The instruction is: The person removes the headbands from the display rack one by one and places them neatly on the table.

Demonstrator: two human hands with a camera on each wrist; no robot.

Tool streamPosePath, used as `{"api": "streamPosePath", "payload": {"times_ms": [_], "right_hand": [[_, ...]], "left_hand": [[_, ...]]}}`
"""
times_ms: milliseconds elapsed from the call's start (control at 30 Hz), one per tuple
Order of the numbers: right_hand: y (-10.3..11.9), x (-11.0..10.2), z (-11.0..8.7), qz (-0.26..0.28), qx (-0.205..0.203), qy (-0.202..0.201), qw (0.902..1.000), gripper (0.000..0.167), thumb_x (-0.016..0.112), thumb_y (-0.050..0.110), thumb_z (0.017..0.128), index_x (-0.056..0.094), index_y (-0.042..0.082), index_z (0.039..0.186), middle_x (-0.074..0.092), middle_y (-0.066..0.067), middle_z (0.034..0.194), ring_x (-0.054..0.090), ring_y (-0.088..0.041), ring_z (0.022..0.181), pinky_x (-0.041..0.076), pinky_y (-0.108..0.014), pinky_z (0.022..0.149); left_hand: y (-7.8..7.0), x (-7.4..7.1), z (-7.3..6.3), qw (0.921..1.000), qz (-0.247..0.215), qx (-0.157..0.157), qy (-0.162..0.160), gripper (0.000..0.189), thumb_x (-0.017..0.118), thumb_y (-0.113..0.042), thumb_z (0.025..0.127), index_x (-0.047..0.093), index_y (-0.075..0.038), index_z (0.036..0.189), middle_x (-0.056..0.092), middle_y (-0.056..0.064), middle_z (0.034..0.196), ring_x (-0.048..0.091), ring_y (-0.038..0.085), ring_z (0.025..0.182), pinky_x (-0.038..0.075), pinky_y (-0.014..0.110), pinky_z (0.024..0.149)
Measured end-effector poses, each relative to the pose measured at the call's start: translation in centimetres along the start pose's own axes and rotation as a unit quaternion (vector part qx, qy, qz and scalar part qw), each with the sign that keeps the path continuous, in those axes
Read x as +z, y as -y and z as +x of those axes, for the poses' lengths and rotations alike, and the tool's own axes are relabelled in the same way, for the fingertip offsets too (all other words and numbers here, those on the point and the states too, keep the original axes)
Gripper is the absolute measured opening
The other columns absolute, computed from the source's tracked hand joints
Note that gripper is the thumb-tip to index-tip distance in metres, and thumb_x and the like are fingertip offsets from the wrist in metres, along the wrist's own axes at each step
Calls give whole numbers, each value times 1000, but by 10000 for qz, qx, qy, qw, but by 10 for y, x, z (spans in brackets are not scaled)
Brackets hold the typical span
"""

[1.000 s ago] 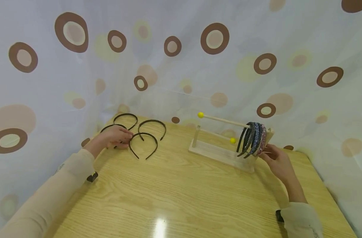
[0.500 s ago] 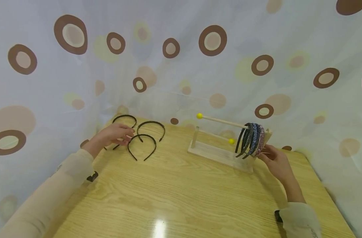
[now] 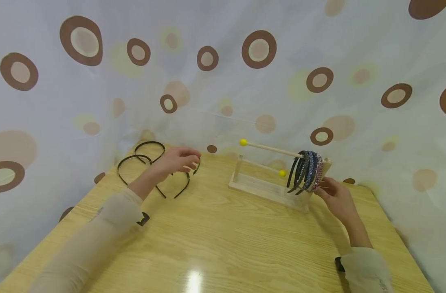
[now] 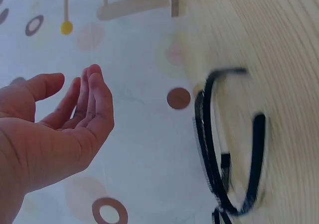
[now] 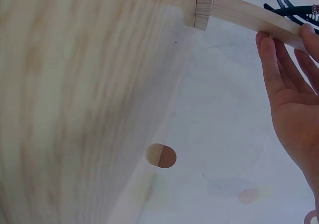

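Note:
My left hand [image 3: 176, 160] is over black headbands on the table, fingers loosely bent; the left wrist view shows nothing between thumb and fingers. A toothed headband [image 4: 207, 149] lies apart from that hand in the left wrist view. In the head view, one headband [image 3: 124, 162] lies left of the hand, another [image 3: 149, 142] behind it. Two more are partly hidden beneath the hand. My right hand [image 3: 338, 201] pinches the upright post [image 5: 244, 12] of a wooden headband rack [image 3: 261, 189]. Black, glittery blue and pink headbands [image 3: 307, 171] hang bunched at the rack's right end.
The rack's two rods end in yellow balls [image 3: 243, 142] pointing left. A wooden table [image 3: 215, 244] carries everything. Behind and beside it hangs a pale curtain [image 3: 226, 24] patterned with brown circles.
My left hand has moved right from the leftmost headbands to over the right-hand pair, uncovering the left one. My right hand keeps its hold on the rack, which has stayed in place.

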State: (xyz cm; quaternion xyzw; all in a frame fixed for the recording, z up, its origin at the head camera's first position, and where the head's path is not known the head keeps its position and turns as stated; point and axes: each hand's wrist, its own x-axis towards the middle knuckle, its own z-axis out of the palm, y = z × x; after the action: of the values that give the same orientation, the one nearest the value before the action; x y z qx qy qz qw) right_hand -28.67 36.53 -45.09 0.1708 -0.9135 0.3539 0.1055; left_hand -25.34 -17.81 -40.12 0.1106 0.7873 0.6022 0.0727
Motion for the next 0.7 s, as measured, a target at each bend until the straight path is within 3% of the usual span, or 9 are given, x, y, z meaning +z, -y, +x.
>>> {"api": "streamPosePath", "payload": {"times_ms": [100, 233, 333, 500, 700], "right_hand": [[-1, 1, 1, 75, -54, -45, 9999, 51, 63, 30, 104, 53, 2, 146, 66, -22, 126, 62, 0, 101, 49, -19, 80], [-4, 2, 0, 119, -149, -129, 9997, 49, 64, 27, 104, 55, 2, 145, 67, -21, 124, 56, 13, 96, 47, -14, 80], [-9, 2, -2, 111, -132, -136, 9998, 50, 64, 27, 104, 54, 1, 146, 67, -21, 125, 56, 13, 97, 47, -13, 80], [-9, 0, -4, 148, -113, -165, 9997, 50, 64, 26, 104, 54, 1, 146, 67, -21, 124, 58, 11, 97, 48, -12, 79], [-5, 0, -1, 279, -108, -129, 9995, 50, 65, 27, 103, 55, 4, 146, 68, -19, 124, 67, -12, 103, 50, -16, 81]], "left_hand": [[-5, 26, 15, 9991, -297, 285, 26, 33, 61, -24, 106, 64, -6, 133, 67, 14, 121, 64, 38, 111, 52, 46, 95], [-12, 66, 38, 9959, -638, 627, 126, 31, 60, -24, 106, 66, -7, 130, 69, 12, 115, 67, 33, 104, 53, 46, 93], [-19, 97, 53, 9930, -768, 838, 323, 30, 60, -24, 106, 66, -6, 130, 69, 13, 115, 68, 29, 99, 54, 45, 92], [-29, 144, 73, 9883, -591, 1247, 652, 29, 60, -25, 106, 67, -9, 129, 71, 10, 114, 69, 28, 100, 54, 45, 91], [-36, 192, 88, 9841, 122, 1604, 755, 29, 64, -29, 104, 70, -13, 128, 71, -5, 108, 68, 15, 94, 55, 32, 80]]}}
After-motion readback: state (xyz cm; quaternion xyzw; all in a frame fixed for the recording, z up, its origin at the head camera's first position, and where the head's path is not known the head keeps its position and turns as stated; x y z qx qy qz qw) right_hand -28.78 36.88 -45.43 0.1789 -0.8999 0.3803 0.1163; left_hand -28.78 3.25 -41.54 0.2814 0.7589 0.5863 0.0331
